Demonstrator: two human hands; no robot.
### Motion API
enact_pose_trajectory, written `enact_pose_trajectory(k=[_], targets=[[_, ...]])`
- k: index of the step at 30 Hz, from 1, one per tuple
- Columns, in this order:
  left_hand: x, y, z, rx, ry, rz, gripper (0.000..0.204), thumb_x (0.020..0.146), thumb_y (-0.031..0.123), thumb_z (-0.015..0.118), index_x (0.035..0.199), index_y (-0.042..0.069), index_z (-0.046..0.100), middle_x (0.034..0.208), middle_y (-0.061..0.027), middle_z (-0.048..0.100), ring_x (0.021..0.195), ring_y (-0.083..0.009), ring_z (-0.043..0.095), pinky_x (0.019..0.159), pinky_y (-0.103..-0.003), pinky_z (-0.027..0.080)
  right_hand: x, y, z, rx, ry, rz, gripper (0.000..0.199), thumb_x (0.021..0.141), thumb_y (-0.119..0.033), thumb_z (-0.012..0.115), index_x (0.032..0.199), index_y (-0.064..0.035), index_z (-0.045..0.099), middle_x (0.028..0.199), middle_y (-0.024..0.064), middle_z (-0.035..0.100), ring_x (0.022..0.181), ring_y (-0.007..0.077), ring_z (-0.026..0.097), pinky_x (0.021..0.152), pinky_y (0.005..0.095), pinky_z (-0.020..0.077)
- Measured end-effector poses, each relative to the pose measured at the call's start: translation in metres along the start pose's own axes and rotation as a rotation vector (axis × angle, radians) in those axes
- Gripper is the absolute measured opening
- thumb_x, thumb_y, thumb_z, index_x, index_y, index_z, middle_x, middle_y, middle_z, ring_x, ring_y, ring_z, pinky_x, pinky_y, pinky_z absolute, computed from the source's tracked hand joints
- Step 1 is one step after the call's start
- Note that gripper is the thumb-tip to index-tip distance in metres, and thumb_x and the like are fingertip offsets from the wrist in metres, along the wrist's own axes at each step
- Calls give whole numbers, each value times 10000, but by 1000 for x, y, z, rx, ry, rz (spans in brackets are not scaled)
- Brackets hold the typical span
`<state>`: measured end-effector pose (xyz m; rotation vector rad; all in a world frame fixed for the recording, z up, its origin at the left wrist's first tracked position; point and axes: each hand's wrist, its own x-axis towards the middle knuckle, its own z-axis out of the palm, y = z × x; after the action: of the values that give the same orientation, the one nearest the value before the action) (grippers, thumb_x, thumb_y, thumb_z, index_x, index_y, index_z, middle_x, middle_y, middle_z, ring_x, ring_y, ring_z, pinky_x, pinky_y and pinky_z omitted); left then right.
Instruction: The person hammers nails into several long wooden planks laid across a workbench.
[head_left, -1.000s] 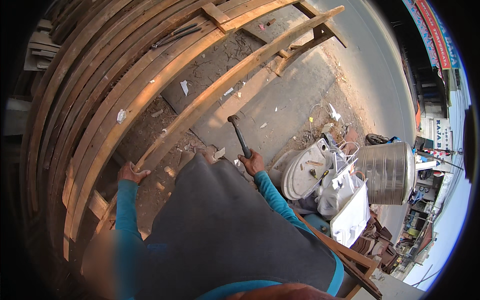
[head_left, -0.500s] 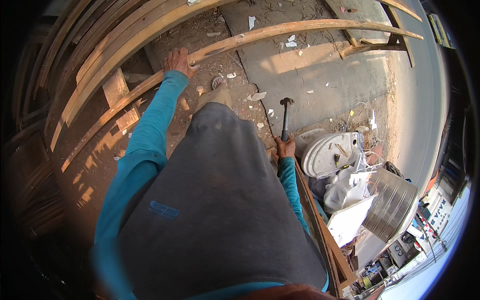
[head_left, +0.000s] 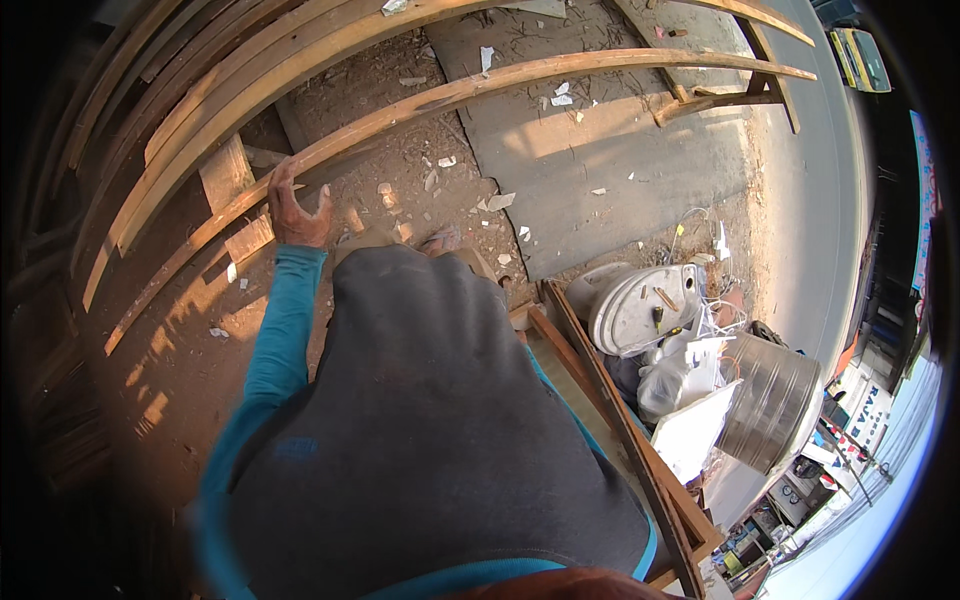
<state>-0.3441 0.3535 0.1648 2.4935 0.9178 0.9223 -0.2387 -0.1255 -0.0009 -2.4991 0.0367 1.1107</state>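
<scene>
My left hand (head_left: 298, 212) is by the long wooden beam (head_left: 440, 97) that curves across the upper part of the view. Its fingertips touch the beam's near edge, and its thumb stands apart, so the hand is open. A short, pale wooden block (head_left: 227, 175) lies under the beams next to that hand. My right hand is out of sight, hidden by the dark grey shirt (head_left: 430, 400) over my torso. No hammer shows in this view.
Several more long beams (head_left: 230, 120) lie at the upper left. To my right are a wooden frame (head_left: 620, 420), a dirty white toilet (head_left: 640, 315) with a screwdriver (head_left: 658, 318) on its lid, plastic bags (head_left: 665, 385) and a metal drum (head_left: 770, 400). Paper scraps litter the ground.
My left hand has slid left and nearer along the beam, its fingers looser. My right hand and the hammer it held have gone out of view. My torso leans further forward.
</scene>
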Motion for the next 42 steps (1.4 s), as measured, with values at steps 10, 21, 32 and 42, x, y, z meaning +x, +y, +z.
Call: enact_pose_trajectory(k=[10, 21, 32, 42], targets=[[-43, -234, -187, 616, -262, -415, 868, 736, 275, 840, 1468, 193, 381, 1466, -155, 420, 1391, -390, 346, 1166, -519, 301, -18, -28, 36, -99, -87, -71, 521, 817, -426, 706, 972, 72, 691, 843, 249, 709, 825, 374, 700, 768, 427, 536], [-68, -340, -192, 563, -679, -400, 648, 809, 336, 786, 1355, 135, 502, 1374, -176, 517, 1311, -383, 464, 1087, -507, 395, 7, -47, 97, -275, -101, -220, 530, 829, -446, 698, 958, 68, 697, 881, 268, 709, 870, 387, 697, 796, 437, 531], [-43, -328, -167, 422, -856, -290, 545, 879, 384, 724, 1283, 71, 534, 1207, -232, 608, 1147, -422, 570, 964, -497, 478, -25, -35, 138, -241, 139, -96, 554, 806, -469, 735, 909, 74, 689, 853, 240, 693, 911, 391, 665, 834, 436, 505], [-13, -244, -118, 303, -547, -121, 614, 864, 484, 713, 1329, 109, 566, 1368, -190, 538, 1305, -376, 483, 1078, -468, 422, -136, -233, 53, 81, 90, -183, 481, 807, -398, 774, 841, 63, 639, 650, 111, 603, 634, 236, 579, 640, 390, 482]])
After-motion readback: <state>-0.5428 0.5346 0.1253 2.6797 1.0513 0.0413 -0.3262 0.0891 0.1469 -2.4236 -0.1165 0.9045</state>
